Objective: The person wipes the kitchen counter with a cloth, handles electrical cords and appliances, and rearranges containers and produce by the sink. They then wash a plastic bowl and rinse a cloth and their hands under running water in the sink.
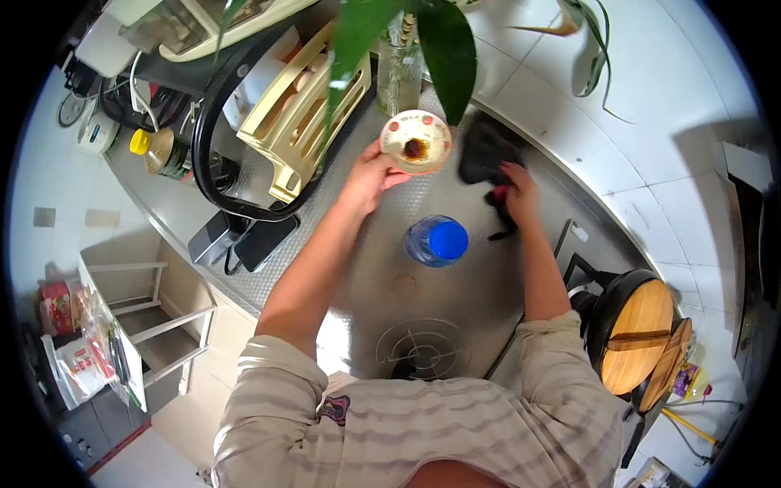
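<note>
The small bowl [437, 154] looks glossy, the textured metal counter [488, 297] shiny.

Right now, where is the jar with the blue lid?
In the head view, the jar is near the centre, on the metal counter, nearer the body than the bowl in the left hand, left of the right forearm.

The left hand [376, 175] holds a small bowl [416, 143]; the right touches a dark cloth [490, 150].
</note>
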A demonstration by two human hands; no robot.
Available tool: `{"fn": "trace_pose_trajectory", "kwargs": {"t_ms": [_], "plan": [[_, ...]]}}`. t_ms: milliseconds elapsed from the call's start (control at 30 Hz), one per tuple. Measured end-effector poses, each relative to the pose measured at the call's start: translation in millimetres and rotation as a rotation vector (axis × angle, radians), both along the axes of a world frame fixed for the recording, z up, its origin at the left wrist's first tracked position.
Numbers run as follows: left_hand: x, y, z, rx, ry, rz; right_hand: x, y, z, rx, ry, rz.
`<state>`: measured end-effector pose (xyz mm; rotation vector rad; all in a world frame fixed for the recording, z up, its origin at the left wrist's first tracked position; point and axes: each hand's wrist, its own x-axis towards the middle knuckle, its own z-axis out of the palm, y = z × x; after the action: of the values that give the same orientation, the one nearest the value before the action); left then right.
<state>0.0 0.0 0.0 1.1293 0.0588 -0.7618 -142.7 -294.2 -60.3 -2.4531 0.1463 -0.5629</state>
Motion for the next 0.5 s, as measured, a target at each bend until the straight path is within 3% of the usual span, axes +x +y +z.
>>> {"fn": "trace_pose_trajectory", "kwargs": {"t_ms": [33,133,300,367,433,500], "plan": [[-1,-12,-3,0.031,-0.002,-0.02,-12,-11,-7,-0.046,-0.052,-0.131],[-9,-33,-13,0.034,-0.014,-0.017,-43,16,11,-0.023,0.022,-0.144],[-10,-40,-18,0.002,-0.058,-0.041,-79,92,17,-0.05,0.093,0.011],[-20,-20,-4,0.15,0.015,-0.008,-80,119,29,-0.028,0.117,0.074],[-37,26,-9,0.208,-0.416,-0.246,-76,120,27,-0.045,0.126,0.114],[-75,70,4,0.046,-0.704,-0.475,-61,122,30,-0.11,0.124,0.207]]}}
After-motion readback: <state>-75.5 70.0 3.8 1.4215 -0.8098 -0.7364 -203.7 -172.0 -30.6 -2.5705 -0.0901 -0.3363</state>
